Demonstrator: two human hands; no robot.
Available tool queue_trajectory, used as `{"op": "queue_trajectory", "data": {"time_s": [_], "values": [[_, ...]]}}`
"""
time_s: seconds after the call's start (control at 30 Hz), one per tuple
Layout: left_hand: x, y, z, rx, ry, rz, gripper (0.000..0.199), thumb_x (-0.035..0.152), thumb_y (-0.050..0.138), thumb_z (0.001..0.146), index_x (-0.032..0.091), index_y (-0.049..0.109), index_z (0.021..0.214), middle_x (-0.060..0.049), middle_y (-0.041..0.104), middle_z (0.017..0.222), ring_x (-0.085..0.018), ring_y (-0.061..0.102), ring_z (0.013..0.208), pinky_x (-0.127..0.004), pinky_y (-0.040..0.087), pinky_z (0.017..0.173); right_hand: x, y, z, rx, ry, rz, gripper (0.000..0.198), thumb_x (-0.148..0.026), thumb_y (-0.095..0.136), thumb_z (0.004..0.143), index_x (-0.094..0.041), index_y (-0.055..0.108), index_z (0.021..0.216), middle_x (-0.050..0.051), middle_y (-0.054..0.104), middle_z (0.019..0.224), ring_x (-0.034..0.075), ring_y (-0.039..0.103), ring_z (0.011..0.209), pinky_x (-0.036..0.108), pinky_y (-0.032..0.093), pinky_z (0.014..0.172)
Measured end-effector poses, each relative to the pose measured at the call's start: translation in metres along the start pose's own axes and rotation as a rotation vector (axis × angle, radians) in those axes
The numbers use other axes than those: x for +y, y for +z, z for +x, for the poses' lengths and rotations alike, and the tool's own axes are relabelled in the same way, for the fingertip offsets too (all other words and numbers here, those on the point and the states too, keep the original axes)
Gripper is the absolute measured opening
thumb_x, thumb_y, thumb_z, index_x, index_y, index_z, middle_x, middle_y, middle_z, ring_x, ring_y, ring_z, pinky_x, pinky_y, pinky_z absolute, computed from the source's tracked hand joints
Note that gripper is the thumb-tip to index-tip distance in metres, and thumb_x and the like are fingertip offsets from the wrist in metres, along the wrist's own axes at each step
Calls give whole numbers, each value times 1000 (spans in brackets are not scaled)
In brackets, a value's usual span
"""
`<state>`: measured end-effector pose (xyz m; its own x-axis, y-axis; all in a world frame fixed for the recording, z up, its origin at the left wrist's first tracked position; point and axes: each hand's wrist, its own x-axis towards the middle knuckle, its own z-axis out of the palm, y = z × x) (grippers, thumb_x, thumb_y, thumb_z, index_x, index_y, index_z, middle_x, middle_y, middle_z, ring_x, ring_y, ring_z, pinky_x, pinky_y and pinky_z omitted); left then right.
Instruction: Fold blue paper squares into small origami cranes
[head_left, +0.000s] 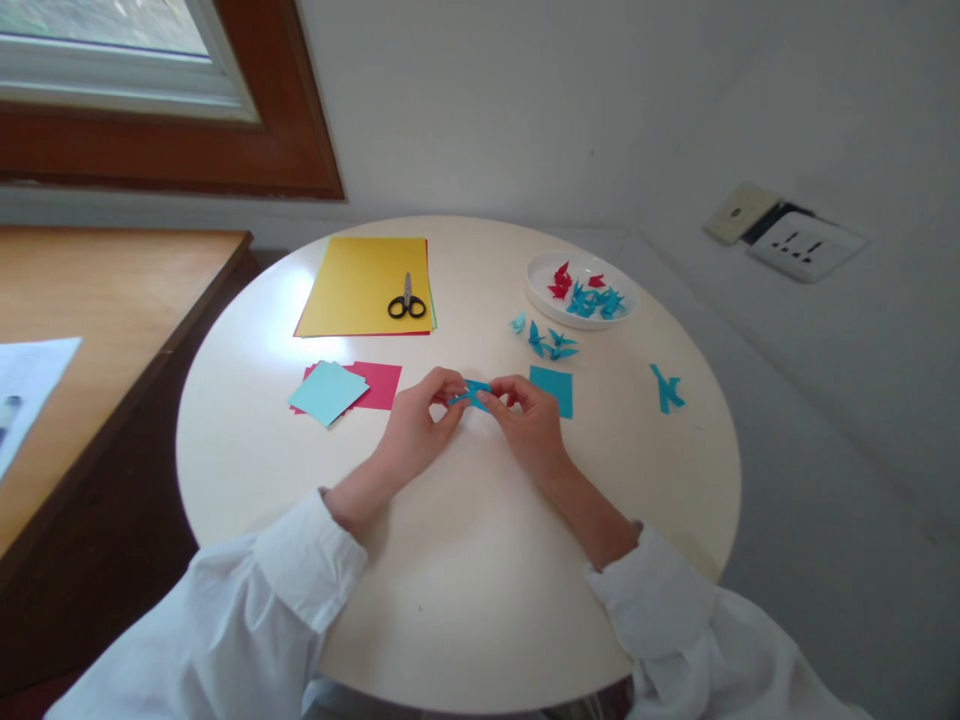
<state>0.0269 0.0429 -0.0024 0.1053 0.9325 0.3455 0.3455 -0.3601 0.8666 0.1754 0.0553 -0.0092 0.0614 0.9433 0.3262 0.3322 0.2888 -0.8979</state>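
Between my two hands is a small folded piece of blue origami paper (474,394), held just above the round white table (465,560). My left hand (421,418) pinches its left end between thumb and fingers. On the other end, the thumb and fingers of my right hand (529,425) are closed. A flat blue paper square (555,390) lies beside my right hand, partly behind it. Left of my left hand are pale blue paper squares (328,392) on top of pink ones (381,386). Several small folded blue cranes (551,342) sit beyond my right hand.
A white dish (541,298) with red and blue folded pieces stands at the back right. Black-handled scissors (406,300) lie on yellow paper sheets (352,285) at the back left. Blue paper scraps (666,388) lie at the right. A wooden desk (135,290) adjoins on the left.
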Motion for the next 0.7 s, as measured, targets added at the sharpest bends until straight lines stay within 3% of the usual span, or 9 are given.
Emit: {"op": "queue_trajectory", "data": {"time_s": [0.7], "values": [[3,1,-1,54,40,-13,8,20,60,76,20,55,82,-3,63,81,-16,59,77,-29,48,73,-1,1,-2,-37,4,116,9,-28,64,68,-19,64,64,0,65,64,14,53,61,28,41,60]]}}
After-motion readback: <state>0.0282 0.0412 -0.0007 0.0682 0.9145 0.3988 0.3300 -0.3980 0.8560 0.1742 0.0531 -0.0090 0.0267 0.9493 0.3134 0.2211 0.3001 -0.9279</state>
